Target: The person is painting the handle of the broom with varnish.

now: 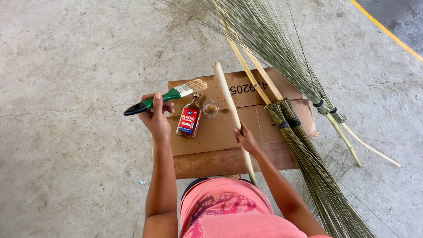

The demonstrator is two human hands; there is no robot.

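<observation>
The person wore a pink sleeveless top (229, 216) with a darker pink swirly print; both arms were bare.

We are seeing a small bottle of brown liquid (189, 120) and a clear cup (210, 108) sitting on flattened cardboard (220, 152), with stick brooms (304, 145) lying across the concrete floor (70, 167).
</observation>
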